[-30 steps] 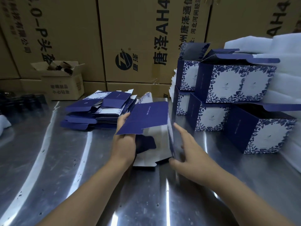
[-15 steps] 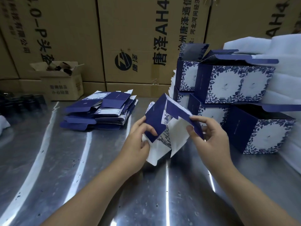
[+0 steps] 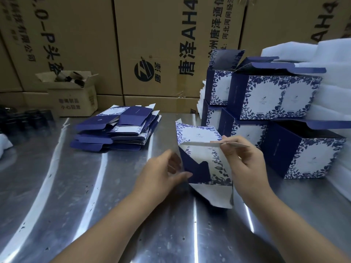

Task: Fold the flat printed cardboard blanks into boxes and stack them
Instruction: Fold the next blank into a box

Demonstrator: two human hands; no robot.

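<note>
A half-formed blue-and-white printed box (image 3: 199, 147) stands tilted on the steel table (image 3: 76, 196), its bottom flaps loose toward me. My left hand (image 3: 161, 175) grips its left side, thumb on a dark blue flap. My right hand (image 3: 245, 160) pinches a white flap at the box's upper right. A pile of flat blanks (image 3: 117, 128) lies behind to the left. Several folded boxes (image 3: 273, 99) are stacked at the right, lids open.
Big brown cartons (image 3: 161, 44) wall off the back. A small open carton (image 3: 74, 93) stands at back left, with dark items (image 3: 24, 118) beside it. White foam sheets (image 3: 334, 57) rise at the far right behind the stack.
The flat blank has been opened into a box shape and turned so its patterned face shows. Both hands have shifted right and changed their hold on its flaps.
</note>
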